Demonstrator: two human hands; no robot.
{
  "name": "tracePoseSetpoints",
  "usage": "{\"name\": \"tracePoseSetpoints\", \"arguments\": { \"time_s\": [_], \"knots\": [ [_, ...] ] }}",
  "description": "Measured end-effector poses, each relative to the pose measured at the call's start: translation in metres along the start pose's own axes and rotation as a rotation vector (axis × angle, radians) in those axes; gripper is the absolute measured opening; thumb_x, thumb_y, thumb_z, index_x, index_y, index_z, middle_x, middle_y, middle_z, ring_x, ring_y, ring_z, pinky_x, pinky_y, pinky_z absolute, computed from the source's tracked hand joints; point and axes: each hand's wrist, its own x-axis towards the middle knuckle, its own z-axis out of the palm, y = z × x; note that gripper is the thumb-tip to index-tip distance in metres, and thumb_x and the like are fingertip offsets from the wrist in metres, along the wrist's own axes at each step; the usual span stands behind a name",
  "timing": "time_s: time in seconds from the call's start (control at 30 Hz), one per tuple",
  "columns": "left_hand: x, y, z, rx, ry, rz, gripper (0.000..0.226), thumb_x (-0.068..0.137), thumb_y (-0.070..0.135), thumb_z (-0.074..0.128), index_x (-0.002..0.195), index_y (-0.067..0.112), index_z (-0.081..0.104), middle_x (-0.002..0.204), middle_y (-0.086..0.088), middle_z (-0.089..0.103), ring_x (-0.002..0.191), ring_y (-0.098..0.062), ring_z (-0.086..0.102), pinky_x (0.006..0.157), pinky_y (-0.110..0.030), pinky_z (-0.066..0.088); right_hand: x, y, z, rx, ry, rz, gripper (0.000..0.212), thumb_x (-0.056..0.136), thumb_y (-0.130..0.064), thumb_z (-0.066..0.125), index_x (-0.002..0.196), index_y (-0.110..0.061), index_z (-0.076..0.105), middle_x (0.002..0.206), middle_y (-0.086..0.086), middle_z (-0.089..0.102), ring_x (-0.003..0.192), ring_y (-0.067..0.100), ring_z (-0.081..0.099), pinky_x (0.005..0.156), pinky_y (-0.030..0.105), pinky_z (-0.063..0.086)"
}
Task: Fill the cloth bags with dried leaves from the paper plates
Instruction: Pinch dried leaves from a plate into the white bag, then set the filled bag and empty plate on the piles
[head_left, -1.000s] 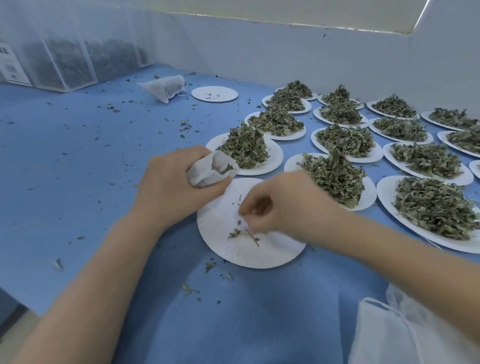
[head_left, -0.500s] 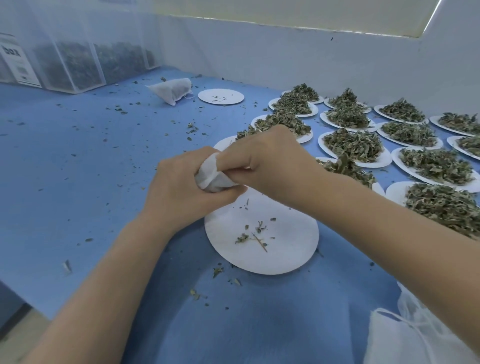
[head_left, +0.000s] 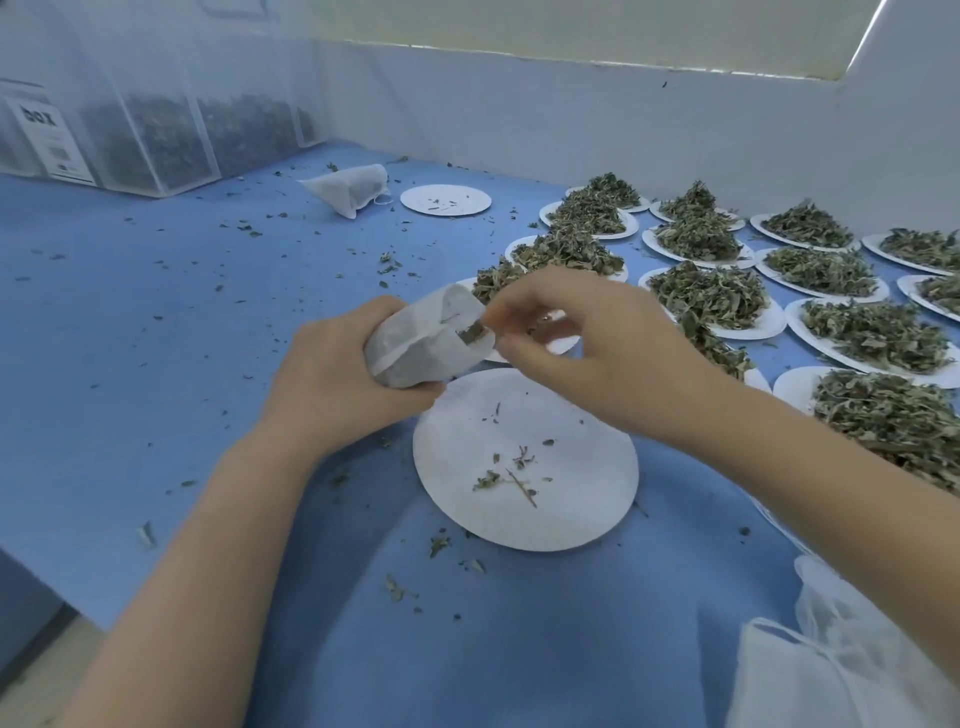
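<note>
Blue-covered table (head_left: 130, 332) against a white wall (head_left: 571, 119) — leaves going into a bag.
Left hand (head_left: 332, 379) grips the cloth bag (head_left: 426, 338) above the near-bare plate (head_left: 524, 462); right hand (head_left: 587, 343), fingers curled, pinches at its mouth. Heaped plates (head_left: 706, 296) lie beyond; far left, a bin label (head_left: 44, 132) reads "box".

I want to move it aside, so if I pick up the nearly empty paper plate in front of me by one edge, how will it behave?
The paper plate looks thin and flat, so it is probably very light and may bend. The few leaf scraps on it lie loose and would likely slide off if it tilts.
</note>
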Motion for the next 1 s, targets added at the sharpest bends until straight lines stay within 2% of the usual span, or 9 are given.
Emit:
{"name": "tracePoseSetpoints", "arguments": {
  "time_s": [0.03,0.07,0.13,0.17,0.23,0.37,0.57,0.8,1.0],
  "knots": [
    [0.000,-0.001,0.000,-0.005,0.001,-0.008,0.037,0.058,0.037,0.078,0.087,0.035,0.055,0.078,0.021,0.058,0.072,0.003,0.052,0.054,-0.012,0.039,-0.007,0.001,-0.002,-0.071,-0.077,0.067,0.027,0.086,-0.032,0.062,0.111,-0.023,0.058,0.103,-0.016,0.057,0.093,0.002,0.054,0.079,0.006,0.042],
    [0.000,-0.001,0.001,-0.011,0.002,-0.016,0.035,0.059,0.036,0.078,0.086,0.032,0.056,0.078,0.017,0.058,0.073,0.002,0.051,0.057,-0.012,0.039,-0.013,0.003,-0.002,-0.170,-0.186,0.147,0.045,0.081,-0.049,0.061,0.118,-0.026,0.050,0.113,-0.016,0.052,0.104,0.003,0.049,0.084,0.006,0.038],
    [0.001,-0.002,0.002,-0.009,0.002,-0.039,0.029,0.061,0.030,0.077,0.083,0.028,0.058,0.072,0.008,0.059,0.072,-0.004,0.052,0.056,-0.012,0.039,-0.025,0.007,0.000,-0.381,-0.400,0.268,0.095,0.061,-0.080,0.054,0.137,-0.028,0.031,0.136,-0.009,0.037,0.125,0.012,0.033,0.103,0.024,0.030],
    [0.001,-0.002,0.003,-0.003,0.004,-0.054,0.028,0.063,0.029,0.076,0.084,0.028,0.058,0.071,0.007,0.060,0.072,-0.006,0.053,0.056,-0.013,0.039,-0.030,0.007,0.002,-0.484,-0.475,0.294,0.113,0.052,-0.089,0.050,0.142,-0.026,0.022,0.141,-0.004,0.031,0.129,0.018,0.027,0.107,0.034,0.024],
    [0.000,-0.003,0.003,-0.002,0.017,-0.088,0.026,0.064,0.028,0.076,0.081,0.029,0.057,0.071,0.007,0.060,0.071,-0.006,0.054,0.057,-0.016,0.040,-0.036,0.009,0.007,-0.628,-0.557,0.311,0.131,0.043,-0.095,0.045,0.146,-0.020,0.014,0.142,0.004,0.028,0.131,0.027,0.022,0.110,0.043,0.017],
    [-0.004,-0.003,0.002,-0.024,0.038,-0.117,0.026,0.064,0.029,0.076,0.074,0.036,0.053,0.067,0.011,0.058,0.068,-0.001,0.053,0.058,-0.022,0.041,-0.037,0.011,0.012,-0.673,-0.596,0.339,0.141,0.040,-0.097,0.047,0.148,-0.018,0.003,0.143,0.011,0.028,0.133,0.032,0.021,0.112,0.048,0.013],
    [-0.012,0.000,0.002,-0.007,0.071,-0.183,0.028,0.065,0.034,0.074,0.083,0.031,0.052,0.074,0.011,0.060,0.075,-0.007,0.055,0.066,-0.035,0.048,-0.033,0.013,0.014,-0.622,-0.634,0.387,0.141,0.041,-0.096,0.049,0.150,-0.023,-0.002,0.146,0.009,0.026,0.134,0.032,0.020,0.110,0.047,0.015],
    [-0.009,0.017,-0.015,-0.041,0.126,-0.252,0.031,0.066,0.037,0.073,0.083,0.035,0.047,0.075,0.016,0.054,0.069,0.004,0.048,0.053,-0.021,0.034,-0.028,-0.001,-0.003,-0.467,-0.451,0.345,0.134,0.038,-0.094,0.054,0.146,-0.033,0.004,0.145,0.002,0.027,0.132,0.029,0.022,0.106,0.045,0.020],
    [0.037,0.032,-0.040,-0.180,0.120,-0.293,0.041,0.073,0.042,0.065,0.103,0.027,0.042,0.087,0.019,0.047,0.073,0.004,0.045,0.048,-0.021,0.033,0.026,-0.010,-0.022,-0.354,-0.317,0.366,0.132,0.044,-0.081,0.068,0.148,-0.031,0.002,0.148,0.002,0.016,0.138,0.026,0.014,0.106,0.045,0.026]
  ]
}}
